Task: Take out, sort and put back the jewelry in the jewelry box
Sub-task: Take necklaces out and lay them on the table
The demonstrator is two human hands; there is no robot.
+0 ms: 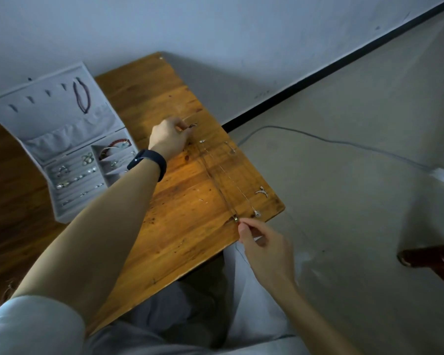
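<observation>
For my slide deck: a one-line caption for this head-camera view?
The left hand and right hand hold a thin necklace stretched along the wooden table, open jewelry box alongside.

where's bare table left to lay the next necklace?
Widest bare wood: table centre, between the left forearm and the stretched chain pinched by both hands. Also the far corner beyond the left hand, right of the jewelry box lid. Crowded: right-edge strip, thin chains and pendants down to the right hand.

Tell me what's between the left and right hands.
Head view: one thin chain, stretched along the table from the left hand to the right hand. Another necklace lies beside it.
</observation>
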